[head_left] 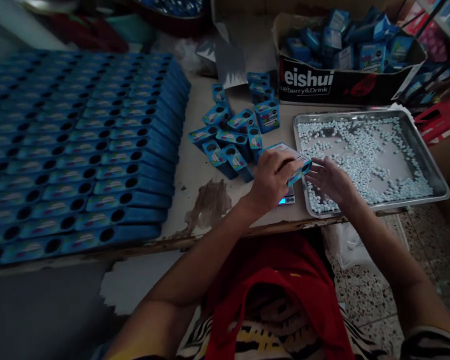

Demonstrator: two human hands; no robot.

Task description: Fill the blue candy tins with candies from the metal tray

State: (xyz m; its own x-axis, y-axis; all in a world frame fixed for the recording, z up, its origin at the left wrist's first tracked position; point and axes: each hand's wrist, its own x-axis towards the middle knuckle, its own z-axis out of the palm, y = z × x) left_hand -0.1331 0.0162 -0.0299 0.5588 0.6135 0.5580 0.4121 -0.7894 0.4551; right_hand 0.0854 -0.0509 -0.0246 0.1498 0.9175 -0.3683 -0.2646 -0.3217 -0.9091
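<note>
My left hand is closed around a small blue carton, which lies tilted on its side with one end toward the tray. Beside that end, my right hand has its fingers stretched out and apart, over the tray's left edge. Whether its fingertips touch the carton I cannot tell. The metal tray holds many small pale blue pellets. Below the held carton a small scale with a lit display is partly hidden. Several blue cartons with round holes on top stand just beyond my left hand.
Dense rows of blue cartons with holes fill the table's left side. A black cardboard box of blue packs stands behind the tray. A silver pouch lies at the back. The worn table edge runs before me.
</note>
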